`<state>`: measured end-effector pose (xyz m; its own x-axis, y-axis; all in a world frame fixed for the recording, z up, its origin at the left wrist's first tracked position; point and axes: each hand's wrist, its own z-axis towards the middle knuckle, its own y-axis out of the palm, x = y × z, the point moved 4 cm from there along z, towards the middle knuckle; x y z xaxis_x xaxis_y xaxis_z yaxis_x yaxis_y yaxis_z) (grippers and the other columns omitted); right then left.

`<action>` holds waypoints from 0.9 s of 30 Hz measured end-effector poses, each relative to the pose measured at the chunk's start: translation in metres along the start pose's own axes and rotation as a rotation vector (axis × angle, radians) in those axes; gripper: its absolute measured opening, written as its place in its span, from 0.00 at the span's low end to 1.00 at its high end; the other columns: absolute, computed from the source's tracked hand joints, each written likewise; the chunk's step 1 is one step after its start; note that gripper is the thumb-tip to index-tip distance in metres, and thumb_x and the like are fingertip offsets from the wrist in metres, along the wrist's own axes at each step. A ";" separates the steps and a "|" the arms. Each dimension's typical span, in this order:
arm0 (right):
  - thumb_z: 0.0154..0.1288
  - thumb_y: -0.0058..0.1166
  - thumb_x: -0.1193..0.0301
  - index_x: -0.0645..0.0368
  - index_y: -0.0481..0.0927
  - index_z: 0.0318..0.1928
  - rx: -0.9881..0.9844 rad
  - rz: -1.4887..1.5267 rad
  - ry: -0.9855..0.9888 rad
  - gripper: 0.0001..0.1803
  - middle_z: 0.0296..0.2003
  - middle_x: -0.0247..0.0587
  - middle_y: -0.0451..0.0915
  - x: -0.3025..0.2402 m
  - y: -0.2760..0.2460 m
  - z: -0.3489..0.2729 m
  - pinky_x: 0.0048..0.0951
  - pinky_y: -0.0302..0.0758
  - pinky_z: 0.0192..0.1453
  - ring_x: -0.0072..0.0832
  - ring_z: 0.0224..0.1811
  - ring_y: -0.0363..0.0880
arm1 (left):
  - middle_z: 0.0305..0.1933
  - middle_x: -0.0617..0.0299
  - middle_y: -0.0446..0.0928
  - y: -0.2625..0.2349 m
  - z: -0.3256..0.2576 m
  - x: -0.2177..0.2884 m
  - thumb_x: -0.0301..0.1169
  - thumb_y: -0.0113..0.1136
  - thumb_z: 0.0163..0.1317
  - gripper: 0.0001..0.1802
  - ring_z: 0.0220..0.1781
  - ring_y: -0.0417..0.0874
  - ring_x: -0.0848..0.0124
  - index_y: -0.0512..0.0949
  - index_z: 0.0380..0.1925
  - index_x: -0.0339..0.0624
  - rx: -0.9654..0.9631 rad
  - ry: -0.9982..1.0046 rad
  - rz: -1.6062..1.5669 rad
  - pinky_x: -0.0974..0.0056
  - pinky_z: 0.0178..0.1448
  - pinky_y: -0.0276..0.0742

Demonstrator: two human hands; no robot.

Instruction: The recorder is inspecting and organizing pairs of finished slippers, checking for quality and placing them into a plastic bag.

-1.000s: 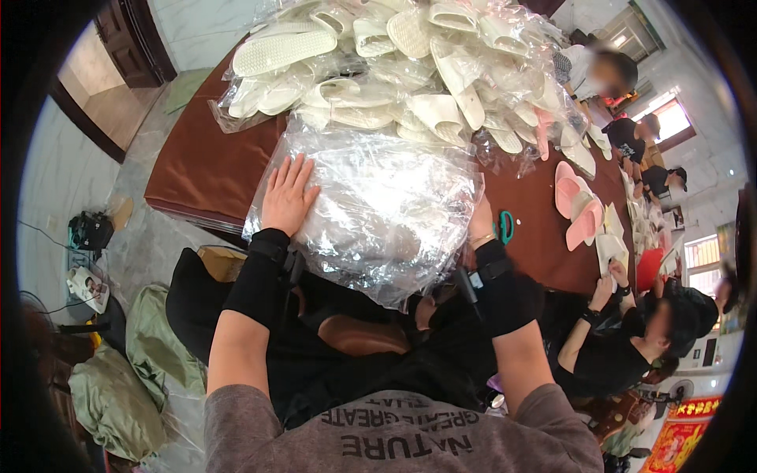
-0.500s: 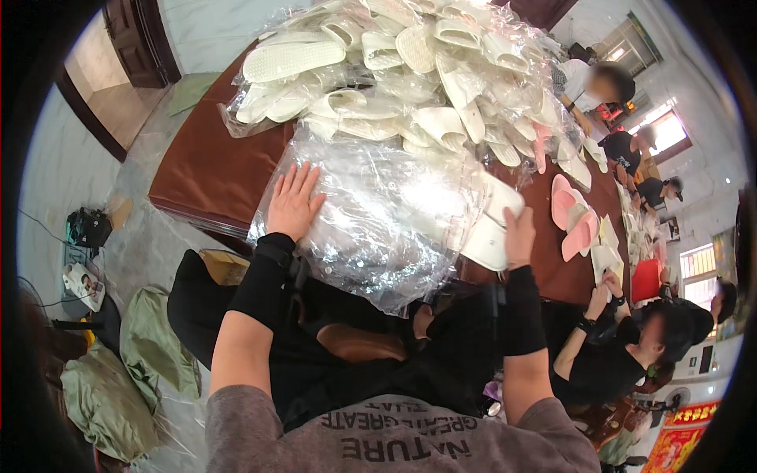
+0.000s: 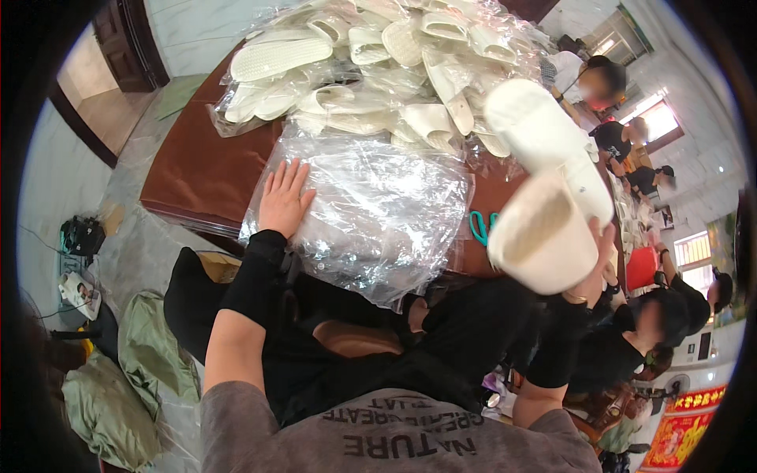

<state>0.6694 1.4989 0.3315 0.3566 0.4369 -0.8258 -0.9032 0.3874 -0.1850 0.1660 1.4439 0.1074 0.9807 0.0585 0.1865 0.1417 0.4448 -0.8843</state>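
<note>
My left hand (image 3: 285,199) lies flat with fingers stretched out on the left part of a stack of clear plastic bags (image 3: 378,213). The bags spread over the near edge of the brown-covered table. Off to the right, my right hand (image 3: 599,264) grips a pair of white slippers (image 3: 546,236), raised above the table. One slipper shows its open toe end toward me; the other reaches away behind it. The slippers partly hide the fingers. Between the bags and the slippers, the teal handles of scissors (image 3: 479,227) show on the table.
A big heap of white slippers in clear bags (image 3: 367,102) covers the far part of the brown table (image 3: 197,169). Co-workers sit along the right side, one close by (image 3: 607,347). Green sacks (image 3: 110,410) and a black bag (image 3: 81,235) lie on the floor at left.
My right hand has moved right with the white slippers, lifting them away from the plastic bags and apart from each other. The scissors have come into sight. My left hand stays on the bags.
</note>
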 end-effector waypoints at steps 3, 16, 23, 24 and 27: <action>0.75 0.50 0.67 0.65 0.71 0.55 -0.091 -0.048 0.041 0.16 0.46 0.39 0.77 0.007 0.041 -0.025 0.27 0.72 0.49 0.24 0.44 0.74 | 0.75 0.60 0.62 -0.001 -0.001 0.000 0.46 0.51 0.70 0.30 0.76 0.60 0.58 0.65 0.69 0.49 0.019 0.009 0.013 0.52 0.77 0.53; 0.76 0.49 0.67 0.63 0.68 0.53 0.062 -0.333 -0.082 0.14 0.35 0.35 0.77 0.074 -0.058 0.037 0.21 0.70 0.36 0.18 0.33 0.72 | 0.76 0.60 0.60 -0.004 0.001 0.002 0.45 0.51 0.70 0.29 0.77 0.58 0.58 0.65 0.69 0.49 -0.021 -0.014 -0.005 0.52 0.78 0.52; 0.76 0.49 0.66 0.63 0.67 0.53 0.202 -0.512 -0.079 0.15 0.28 0.37 0.76 0.087 -0.084 0.041 0.23 0.67 0.31 0.19 0.26 0.70 | 0.76 0.61 0.60 -0.007 0.003 0.005 0.45 0.52 0.70 0.30 0.78 0.57 0.58 0.65 0.70 0.50 -0.052 -0.005 0.015 0.52 0.78 0.52; 0.76 0.49 0.65 0.64 0.67 0.53 0.225 -0.547 -0.055 0.15 0.28 0.38 0.76 0.094 -0.088 0.045 0.24 0.68 0.31 0.21 0.26 0.71 | 0.76 0.61 0.60 -0.007 0.003 0.005 0.45 0.52 0.70 0.30 0.78 0.57 0.58 0.65 0.70 0.50 -0.057 -0.008 0.013 0.52 0.78 0.52; 0.75 0.49 0.62 0.67 0.66 0.56 0.296 -0.665 -0.007 0.21 0.33 0.50 0.80 0.128 -0.109 0.072 0.35 0.73 0.38 0.36 0.32 0.78 | 0.76 0.61 0.60 -0.006 0.003 0.004 0.44 0.52 0.70 0.30 0.78 0.58 0.58 0.65 0.70 0.50 -0.054 -0.004 0.014 0.51 0.78 0.52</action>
<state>0.8306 1.5708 0.2846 0.8099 0.0378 -0.5853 -0.3931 0.7756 -0.4938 0.1690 1.4438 0.1151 0.9821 0.0682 0.1758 0.1352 0.3949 -0.9087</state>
